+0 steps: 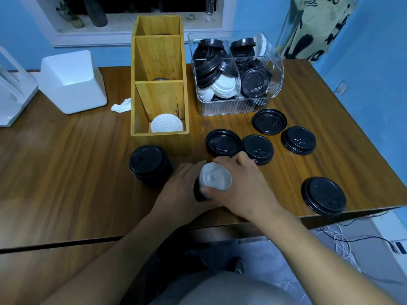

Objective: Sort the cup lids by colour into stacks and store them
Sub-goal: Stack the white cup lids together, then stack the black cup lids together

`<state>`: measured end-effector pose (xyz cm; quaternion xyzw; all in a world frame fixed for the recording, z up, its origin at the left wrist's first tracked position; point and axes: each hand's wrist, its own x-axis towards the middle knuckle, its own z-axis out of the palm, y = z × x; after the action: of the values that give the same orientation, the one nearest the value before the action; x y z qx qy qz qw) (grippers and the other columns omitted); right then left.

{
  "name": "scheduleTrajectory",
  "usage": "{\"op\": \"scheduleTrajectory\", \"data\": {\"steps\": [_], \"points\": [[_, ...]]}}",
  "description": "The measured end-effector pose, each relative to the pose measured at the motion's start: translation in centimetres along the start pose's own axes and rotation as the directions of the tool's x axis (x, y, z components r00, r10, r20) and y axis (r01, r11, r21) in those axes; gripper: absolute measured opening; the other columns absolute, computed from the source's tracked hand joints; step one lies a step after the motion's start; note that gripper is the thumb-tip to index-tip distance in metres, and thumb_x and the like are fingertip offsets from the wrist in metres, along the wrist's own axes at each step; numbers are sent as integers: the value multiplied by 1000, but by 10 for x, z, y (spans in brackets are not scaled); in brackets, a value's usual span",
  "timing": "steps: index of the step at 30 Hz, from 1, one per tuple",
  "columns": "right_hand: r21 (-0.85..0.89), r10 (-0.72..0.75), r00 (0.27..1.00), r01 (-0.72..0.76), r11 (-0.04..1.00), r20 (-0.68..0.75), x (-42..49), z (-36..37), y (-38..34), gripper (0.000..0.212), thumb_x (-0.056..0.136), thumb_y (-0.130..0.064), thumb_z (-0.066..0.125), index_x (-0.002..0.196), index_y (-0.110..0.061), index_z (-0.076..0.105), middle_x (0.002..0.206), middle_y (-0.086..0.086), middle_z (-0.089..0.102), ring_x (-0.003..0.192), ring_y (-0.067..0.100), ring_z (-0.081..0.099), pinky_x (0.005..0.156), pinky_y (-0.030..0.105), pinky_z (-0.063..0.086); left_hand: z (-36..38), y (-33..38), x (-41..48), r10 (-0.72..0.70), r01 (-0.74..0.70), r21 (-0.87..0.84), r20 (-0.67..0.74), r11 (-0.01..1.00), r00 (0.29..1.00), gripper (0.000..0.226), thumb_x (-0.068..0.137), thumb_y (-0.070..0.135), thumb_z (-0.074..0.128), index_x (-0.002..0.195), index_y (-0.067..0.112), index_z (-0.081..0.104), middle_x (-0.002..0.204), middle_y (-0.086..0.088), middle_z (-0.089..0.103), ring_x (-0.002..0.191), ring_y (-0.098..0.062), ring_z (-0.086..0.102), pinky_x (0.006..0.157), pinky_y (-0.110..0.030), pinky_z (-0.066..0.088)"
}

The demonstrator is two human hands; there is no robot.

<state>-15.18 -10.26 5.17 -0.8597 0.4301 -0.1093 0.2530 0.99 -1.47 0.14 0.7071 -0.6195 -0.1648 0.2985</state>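
Lower centre of frame: seemingly separating round white plastic lid (215, 176) from black plastic lid stack (198, 194); right hand (244, 190) pinching lid, left hand (180, 188) gripping stack. Next, likely: into yellow wooden box (158, 58).

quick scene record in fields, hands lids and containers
hands: left hand and right hand both grip the held stack, white on top, black below
black stack: on the table, left of the hands
loose black lids: five, flat, right side
wooden rack: white lids in nearest compartment
clear bin: mixed black and white lids
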Motion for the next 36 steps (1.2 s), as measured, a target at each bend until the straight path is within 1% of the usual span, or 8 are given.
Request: {"op": "scheduleTrajectory", "data": {"steps": [3,14,18,21,24,29,32,36], "points": [[-37,-6,999,7,999,31,0,2,1,73,70,-76,69,134,-45,52,108,-8,34,105,12,39,87,29,43,0,0,0,-54,54,-11,33,998,998,112,67,67,80,157,25,30,145,6,51,133,-9,42,105,-29,36],[-267,-62,989,96,959,132,10,-11,3,77,70,-91,46,133,-48,49,109,-12,42,107,13,43,86,35,42,4,-3,-1,47,-47,17,-21,999,999,91,70,77,70,143,25,51,130,9,57,123,-10,48,99,-39,49],[-60,-88,984,79,995,-156,25,-34,38,44,93,-66,46,124,-39,64,103,-12,57,103,14,54,82,35,48,2,0,0,35,-34,54,-14,998,999,93,70,78,71,145,29,47,134,12,54,127,-8,43,104,-33,44],[-257,-69,949,-13,966,-307,53,-62,72,27,98,-27,56,124,-27,65,115,-1,64,109,25,53,85,38,48,1,0,-1,23,-23,64,-7,998,1000,93,71,78,71,146,31,44,137,14,51,130,-5,40,105,-30,40],[-490,-42,973,-77,868,-227,80,-79,98,37,93,-14,59,129,-23,64,127,4,64,108,30,47,81,45,47,1,0,-1,25,-24,68,-10,997,1000,93,71,76,72,146,29,45,138,13,51,131,-5,39,104,-28,37],[-653,-6,998,-37,757,-64,102,-81,108,26,92,-29,64,118,-25,69,122,2,61,108,28,43,83,46,44,1,1,-1,34,-33,81,-12,996,999,96,71,77,70,148,26,44,141,11,52,133,-6,39,107,-31,39],[-572,-61,989,-29,820,-138,96,-80,111,19,94,-29,64,110,-22,70,111,3,65,102,28,47,80,44,44,1,1,-2,44,-43,77,-11,996,999,100,71,78,69,150,25,40,144,10,50,134,-4,38,108,-32,39],[-131,-28,939,-18,991,-341,57,-85,98,12,96,-27,64,105,-21,68,99,-4,68,95,20,55,77,31,41,-1,2,-3,38,-38,34,-7,999,999,102,73,80,67,155,31,32,153,14,41,138,1,33,111,-27,32]]}}
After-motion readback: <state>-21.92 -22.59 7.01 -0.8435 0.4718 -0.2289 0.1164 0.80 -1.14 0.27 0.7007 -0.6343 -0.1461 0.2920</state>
